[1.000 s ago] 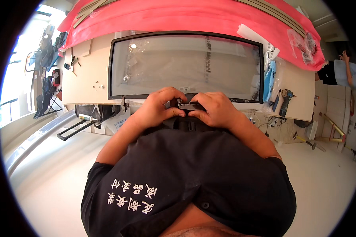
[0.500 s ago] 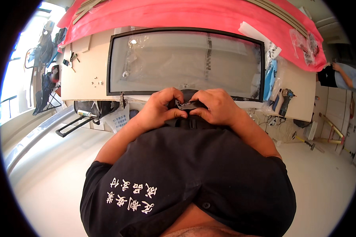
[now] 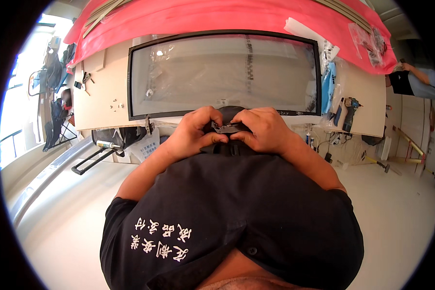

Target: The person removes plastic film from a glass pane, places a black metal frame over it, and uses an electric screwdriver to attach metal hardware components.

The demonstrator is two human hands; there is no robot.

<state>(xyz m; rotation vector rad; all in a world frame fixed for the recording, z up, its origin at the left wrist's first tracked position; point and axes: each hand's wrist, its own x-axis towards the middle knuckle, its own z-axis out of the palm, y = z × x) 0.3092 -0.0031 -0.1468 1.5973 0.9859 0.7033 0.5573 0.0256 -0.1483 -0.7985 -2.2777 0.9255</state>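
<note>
Close in front of my belly, both hands pinch a small dark piece (image 3: 228,128) with a shiny edge; its exact kind I cannot make out. My left hand (image 3: 197,131) has thumb and forefinger closed on its left end. On its right end, the thumb and fingers of my right hand (image 3: 266,129) are closed in the same way. Just beyond the hands lies a wide glass panel (image 3: 193,77) in a black frame, flat on the workbench (image 3: 99,108). Part of the panel's near edge is hidden behind my hands.
A cordless drill (image 3: 351,113) lies at the bench's right end. Pink sheeting (image 3: 203,17) covers the far side, with long strips on it. Below the bench at left are a black bag (image 3: 130,137) and a sealant tube (image 3: 106,144). Another person (image 3: 415,79) is at far right.
My view has turned slightly, so the bench and panel appear a little shifted. Both hands keep their grip on the dark piece, which looks marginally tilted.
</note>
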